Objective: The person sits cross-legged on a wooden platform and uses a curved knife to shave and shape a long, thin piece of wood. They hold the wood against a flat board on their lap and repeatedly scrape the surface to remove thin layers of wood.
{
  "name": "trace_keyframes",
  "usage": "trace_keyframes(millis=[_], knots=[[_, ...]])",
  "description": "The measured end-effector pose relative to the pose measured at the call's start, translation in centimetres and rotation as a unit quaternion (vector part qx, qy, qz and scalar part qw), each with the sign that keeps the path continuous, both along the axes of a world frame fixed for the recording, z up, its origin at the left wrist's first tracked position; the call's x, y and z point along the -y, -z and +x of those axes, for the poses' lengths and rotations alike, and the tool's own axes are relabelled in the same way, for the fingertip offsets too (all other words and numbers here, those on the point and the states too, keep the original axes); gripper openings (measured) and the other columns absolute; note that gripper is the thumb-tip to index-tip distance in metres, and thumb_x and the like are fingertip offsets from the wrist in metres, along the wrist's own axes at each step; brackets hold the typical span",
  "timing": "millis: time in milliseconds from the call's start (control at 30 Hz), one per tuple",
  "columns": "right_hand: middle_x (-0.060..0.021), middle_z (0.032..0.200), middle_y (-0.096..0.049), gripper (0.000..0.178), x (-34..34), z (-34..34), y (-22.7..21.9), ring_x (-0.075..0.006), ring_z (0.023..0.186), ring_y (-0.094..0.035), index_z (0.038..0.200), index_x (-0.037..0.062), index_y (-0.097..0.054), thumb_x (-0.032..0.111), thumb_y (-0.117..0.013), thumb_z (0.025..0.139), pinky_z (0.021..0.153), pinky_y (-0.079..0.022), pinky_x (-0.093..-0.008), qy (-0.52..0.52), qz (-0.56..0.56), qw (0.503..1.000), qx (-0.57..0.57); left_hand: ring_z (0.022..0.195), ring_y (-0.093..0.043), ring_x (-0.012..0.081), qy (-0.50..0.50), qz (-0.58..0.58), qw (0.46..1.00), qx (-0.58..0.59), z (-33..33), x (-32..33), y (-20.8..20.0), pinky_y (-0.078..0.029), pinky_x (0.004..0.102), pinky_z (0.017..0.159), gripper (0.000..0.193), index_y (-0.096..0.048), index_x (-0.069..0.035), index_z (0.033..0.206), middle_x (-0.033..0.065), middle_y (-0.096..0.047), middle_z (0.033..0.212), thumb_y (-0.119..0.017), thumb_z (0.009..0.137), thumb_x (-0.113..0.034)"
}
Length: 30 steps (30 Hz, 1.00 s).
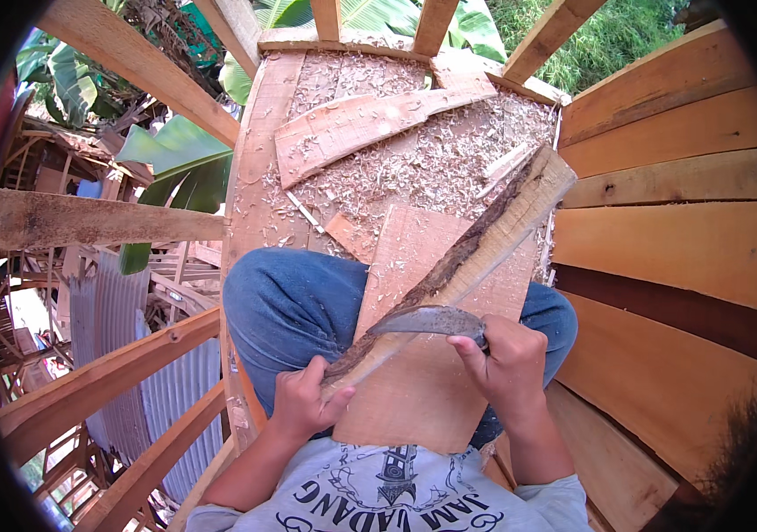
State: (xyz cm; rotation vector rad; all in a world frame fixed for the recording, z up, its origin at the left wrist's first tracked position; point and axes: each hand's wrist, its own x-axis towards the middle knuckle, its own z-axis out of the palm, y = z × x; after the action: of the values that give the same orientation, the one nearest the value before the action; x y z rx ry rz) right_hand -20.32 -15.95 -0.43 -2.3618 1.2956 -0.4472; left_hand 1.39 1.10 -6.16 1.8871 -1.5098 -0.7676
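A long piece of wood (511, 235) with a dark bark edge slants across my lap, its far end up to the right. My left hand (306, 397) is closed round its near end. My right hand (510, 362) grips a curved knife (432, 321), whose grey blade lies across the wood a little beyond my left hand. The fist hides the handle. Beneath both, a wide flat board (427, 390) rests against my lap and legs, reaching from my shirt toward the far floor.
Curly shavings (378, 173) cover the plank floor ahead. A shaped board (370, 129) lies there, with a small offcut (349, 235) nearer my knee. Wooden rails (95, 220) stand at left, a plank wall (662, 253) at right. Banana leaves (179, 151) hang beside the left edge.
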Motion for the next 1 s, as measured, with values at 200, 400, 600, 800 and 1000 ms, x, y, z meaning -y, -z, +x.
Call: trace_keyframes(millis=[200,400,600,800,1000], knots=[[-0.0132,0.051,-0.046,0.048,3.6,-2.4,0.0,-0.0300,0.044,-0.046,0.061,0.0016,-0.050,0.039,-0.065,0.086,0.043,-0.035,-0.0369,0.158,-0.047,0.986,0.025,0.044,-0.057,0.0280,-0.019,-0.011,1.000,0.012,0.0,-0.3,0.2,-0.042,0.0353,0.041,0.041,-0.050,-0.004,0.073,0.0110,-0.050,0.049,-0.070,0.080,-0.040],[-0.0124,0.050,-0.046,0.049,2.1,-2.6,-1.5,-0.0285,0.044,-0.049,0.060,0.0027,-0.050,0.042,-0.065,0.085,0.043,-0.037,-0.0359,0.121,-0.010,0.992,0.013,0.043,-0.057,0.0270,-0.022,-0.013,0.998,0.053,-0.6,0.0,0.6,-0.041,0.0346,0.041,0.042,-0.050,-0.004,0.073,0.0103,-0.051,0.050,-0.070,0.079,-0.041],[-0.0081,0.049,-0.048,0.053,0.6,-0.1,0.8,-0.0252,0.045,-0.053,0.055,0.0077,-0.045,0.049,-0.071,0.074,0.041,-0.038,-0.0343,0.011,-0.013,0.997,-0.078,0.043,-0.056,0.0261,-0.036,-0.023,0.998,0.040,-0.8,0.3,0.5,-0.042,0.0343,0.041,0.040,-0.051,-0.004,0.074,0.0094,-0.051,0.050,-0.071,0.080,-0.038],[-0.0076,0.048,-0.045,0.055,1.6,-0.3,1.3,-0.0251,0.043,-0.050,0.053,0.0083,-0.042,0.051,-0.072,0.071,0.040,-0.036,-0.0347,0.015,-0.079,0.993,-0.086,0.044,-0.058,0.0252,-0.025,-0.019,0.997,0.076,-0.8,0.3,0.5,-0.042,0.0333,0.041,0.038,-0.053,-0.004,0.076,0.0095,-0.053,0.051,-0.070,0.081,-0.038],[-0.0083,0.049,-0.044,0.056,2.5,-0.8,0.7,-0.0254,0.042,-0.046,0.053,0.0083,-0.041,0.051,-0.073,0.070,0.040,-0.033,-0.0353,0.036,-0.108,0.988,-0.102,0.044,-0.058,0.0251,-0.034,-0.029,0.997,0.058,-0.8,0.5,0.4,-0.042,0.0336,0.041,0.037,-0.053,-0.004,0.076,0.0095,-0.053,0.051,-0.069,0.083,-0.037]])
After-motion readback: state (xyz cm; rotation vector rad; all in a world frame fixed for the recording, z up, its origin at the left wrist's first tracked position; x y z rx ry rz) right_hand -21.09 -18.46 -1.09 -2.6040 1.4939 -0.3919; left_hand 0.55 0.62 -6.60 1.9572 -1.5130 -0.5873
